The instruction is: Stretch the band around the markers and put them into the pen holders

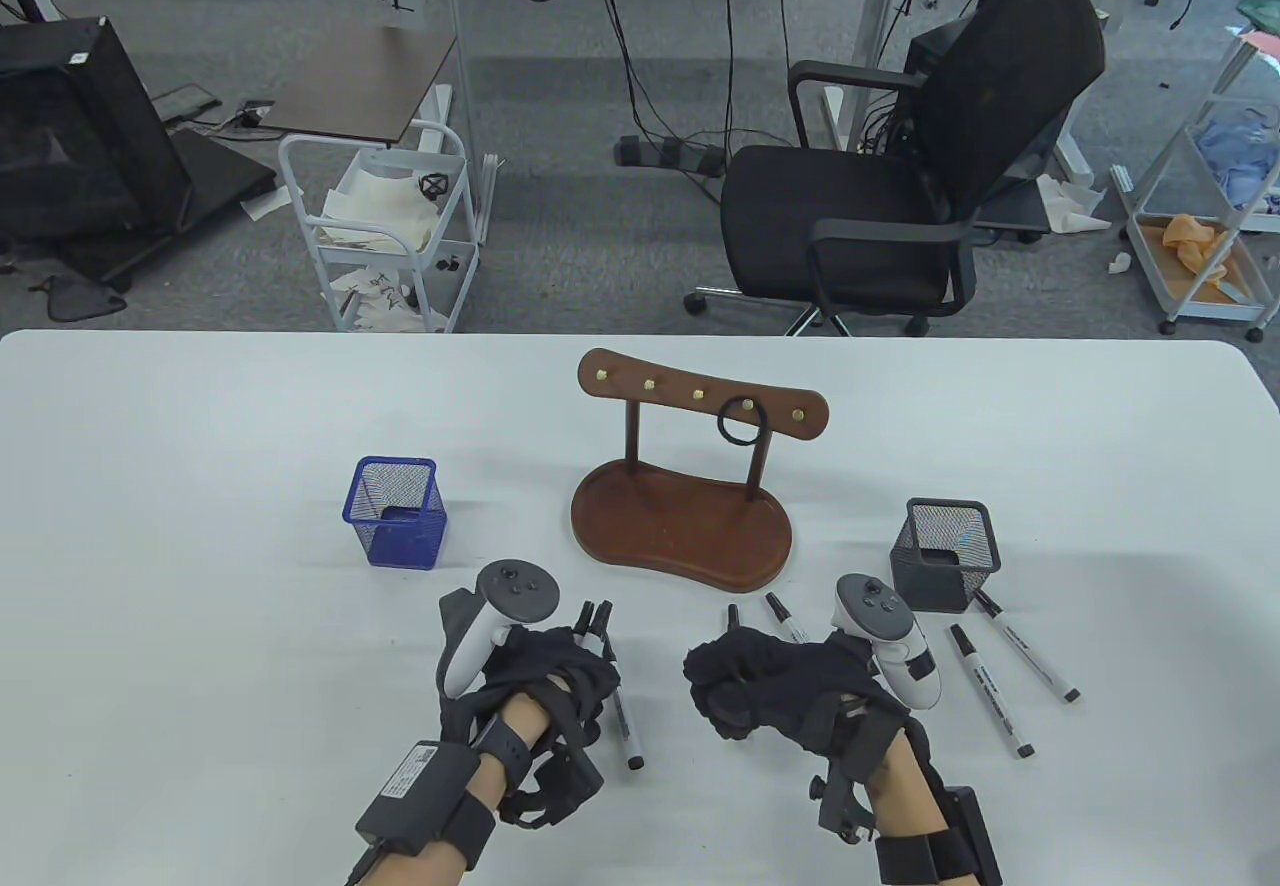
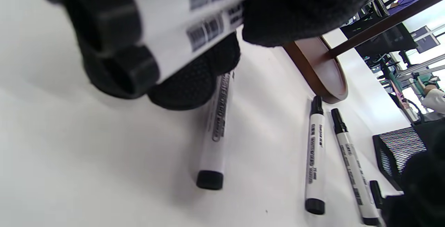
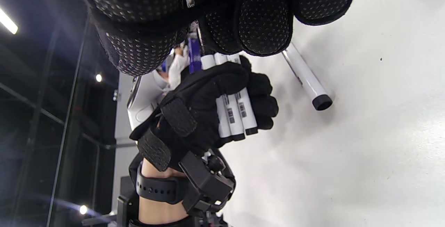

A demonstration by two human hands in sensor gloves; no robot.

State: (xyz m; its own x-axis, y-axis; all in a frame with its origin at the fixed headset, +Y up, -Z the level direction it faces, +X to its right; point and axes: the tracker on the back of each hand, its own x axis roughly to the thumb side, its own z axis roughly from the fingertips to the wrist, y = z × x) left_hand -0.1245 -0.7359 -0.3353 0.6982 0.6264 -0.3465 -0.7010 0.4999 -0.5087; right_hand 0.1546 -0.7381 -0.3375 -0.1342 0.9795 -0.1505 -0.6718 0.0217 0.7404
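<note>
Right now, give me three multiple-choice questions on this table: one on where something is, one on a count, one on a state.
1. Where is the band?
A. On a rack hook
B. In the blue holder
C. Flat on the table

2. How many markers does the left hand grip?
A. One
B. Three
C. Six

3. How is the blue holder?
A. Tipped over
B. Packed with markers
C. Upright, no markers showing

Answers:
1. A: the band hangs from a hook on the rack.
2. B: the right wrist view shows the left hand curled round three markers.
3. C: the blue holder stands upright with nothing sticking out.
</note>
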